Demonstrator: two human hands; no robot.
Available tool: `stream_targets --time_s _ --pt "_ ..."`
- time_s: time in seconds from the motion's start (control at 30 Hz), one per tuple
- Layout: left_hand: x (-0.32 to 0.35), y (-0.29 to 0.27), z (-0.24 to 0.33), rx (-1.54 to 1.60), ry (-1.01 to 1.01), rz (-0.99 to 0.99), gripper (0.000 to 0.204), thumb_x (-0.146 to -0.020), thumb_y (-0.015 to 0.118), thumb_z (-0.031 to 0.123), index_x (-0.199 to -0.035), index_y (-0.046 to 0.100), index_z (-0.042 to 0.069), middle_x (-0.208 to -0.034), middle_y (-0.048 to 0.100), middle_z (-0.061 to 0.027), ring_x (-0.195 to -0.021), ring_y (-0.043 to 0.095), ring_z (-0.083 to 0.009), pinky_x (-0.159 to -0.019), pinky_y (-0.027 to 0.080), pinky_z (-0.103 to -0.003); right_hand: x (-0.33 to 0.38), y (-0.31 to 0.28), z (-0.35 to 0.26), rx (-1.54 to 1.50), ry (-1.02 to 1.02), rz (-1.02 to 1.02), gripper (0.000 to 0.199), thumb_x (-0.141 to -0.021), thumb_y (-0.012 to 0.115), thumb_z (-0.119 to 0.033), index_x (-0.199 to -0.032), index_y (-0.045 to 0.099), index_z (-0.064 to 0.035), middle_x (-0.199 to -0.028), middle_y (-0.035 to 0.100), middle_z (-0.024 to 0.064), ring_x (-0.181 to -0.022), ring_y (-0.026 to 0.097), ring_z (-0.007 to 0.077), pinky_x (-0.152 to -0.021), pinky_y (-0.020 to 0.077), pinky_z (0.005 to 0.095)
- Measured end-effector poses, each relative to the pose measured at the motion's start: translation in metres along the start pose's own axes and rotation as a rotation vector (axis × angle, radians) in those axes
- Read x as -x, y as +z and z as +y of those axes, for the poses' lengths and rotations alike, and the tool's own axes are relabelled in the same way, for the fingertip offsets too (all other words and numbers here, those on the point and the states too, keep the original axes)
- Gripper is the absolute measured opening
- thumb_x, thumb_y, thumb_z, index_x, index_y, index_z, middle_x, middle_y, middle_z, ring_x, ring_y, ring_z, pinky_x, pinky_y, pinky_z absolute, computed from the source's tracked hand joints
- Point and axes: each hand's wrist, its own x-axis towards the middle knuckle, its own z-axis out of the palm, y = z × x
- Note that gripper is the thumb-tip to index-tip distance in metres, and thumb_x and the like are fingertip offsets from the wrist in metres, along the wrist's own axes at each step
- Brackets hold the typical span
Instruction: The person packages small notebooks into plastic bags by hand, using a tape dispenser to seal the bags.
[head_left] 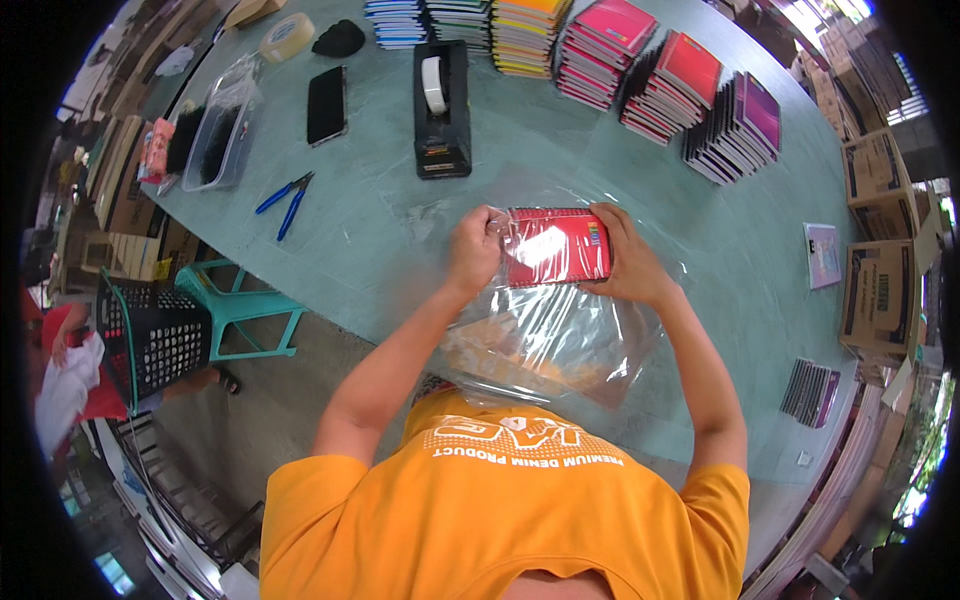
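Note:
A red spiral notebook [560, 248], or a small stack of them, lies in front of me with clear plastic film over it. My left hand [478, 248] pinches the film at the notebook's left edge, fingers closed. At the other end, my right hand [630, 258] wraps round the notebook's right edge, thumb near me and fingers on the far side. Clear plastic bags [560, 350] lie spread on the table between the notebook and my body, their surface full of glare. How far the notebook sits inside a bag is hard to make out.
Stacks of coloured notebooks [665, 85] line the far side. A black tape dispenser [442, 110], a phone [327, 105], blue pliers [288, 203] and a plastic tub [222, 140] lie to the left. Cardboard boxes [878, 295] stand right; a green stool [245, 305] and another person [70, 365] are left.

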Motion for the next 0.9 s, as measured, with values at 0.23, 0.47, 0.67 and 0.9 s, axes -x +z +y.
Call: stream_targets --time_s 0.23,0.47,0.67,0.9 --pt "-0.012 -0.015 0.034 0.307 -0.303 -0.175 0.013 -0.093 0.053 0.013 -0.091 0.059 0.002 -0.076 0.06 -0.0009 -0.067 0.055 -0.0083 -0.06 0.048 -0.024 0.02 -0.039 -0.032 0.03 -0.016 0.052 0.106 -0.052 0.083 -0.027 -0.138 0.025 -0.0065 -0.136 0.033 0.0179 -0.125 0.038 0.0341 -0.102 0.0363 0.0425" --pt "-0.027 0.002 0.095 0.817 -0.421 -0.474 0.016 -0.091 0.055 0.012 -0.106 0.055 0.007 -0.09 0.063 -0.0036 -0.077 0.062 -0.0122 -0.064 0.052 -0.028 0.023 -0.045 -0.036 -1.238 -0.037 0.609 0.107 -0.062 0.082 -0.035 -0.143 0.019 -0.0084 -0.131 0.042 0.0138 -0.118 0.047 0.0244 -0.1 0.0395 0.0403" --pt "0.008 0.047 0.076 1.027 -0.794 -0.602 0.043 -0.087 0.059 0.004 -0.123 0.038 0.012 -0.11 0.057 -0.0084 -0.086 0.062 -0.0193 -0.066 0.054 -0.035 0.031 0.008 -0.007 -1.807 0.078 0.724 0.079 -0.073 0.073 -0.045 -0.131 0.04 -0.0042 -0.12 0.054 0.0152 -0.11 0.055 0.0272 -0.096 0.0442 0.0439" --pt "0.016 0.069 0.09 0.921 -0.78 -0.464 0.016 -0.097 0.033 0.02 -0.11 0.035 0.011 -0.077 0.06 -0.0117 -0.057 0.057 -0.0194 -0.045 0.043 -0.028 0.023 0.026 -0.011 -2.032 -0.069 0.958 0.068 -0.082 0.057 -0.055 -0.123 0.047 -0.002 -0.11 0.06 0.015 -0.097 0.061 0.0295 -0.086 0.0503 0.0454"
